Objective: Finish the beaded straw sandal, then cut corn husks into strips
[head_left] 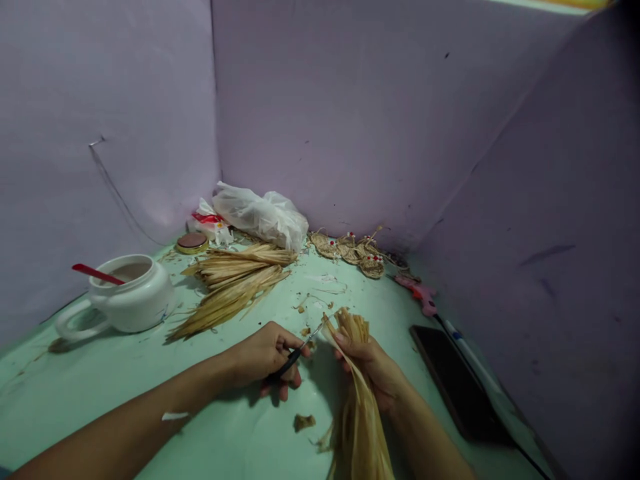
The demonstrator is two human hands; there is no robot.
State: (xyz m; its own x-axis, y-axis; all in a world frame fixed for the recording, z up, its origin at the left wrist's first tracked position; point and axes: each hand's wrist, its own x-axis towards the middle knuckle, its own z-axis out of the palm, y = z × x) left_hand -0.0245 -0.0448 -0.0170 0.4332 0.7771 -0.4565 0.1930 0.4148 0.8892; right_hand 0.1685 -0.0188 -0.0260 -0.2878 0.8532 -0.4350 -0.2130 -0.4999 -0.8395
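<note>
One bundle of dried leaf strips point(365, 413) is trailing down toward five o'clock, the right hand point(374, 367) gripping its gathered end between thumb and fingers. At seven, the left hand point(265, 350) is clasping a black-handled tool point(292, 361). A phone point(457, 383) is lying at four; farther, more strips point(233, 272) at eight, a plastic bag point(260, 217) at ten.

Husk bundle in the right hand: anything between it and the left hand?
Only the black-handled tool in the left hand; its tip is at or very near the upper end of the husk bundle. No other obstacle visible; loose scraps lie on the table nearby.
</note>
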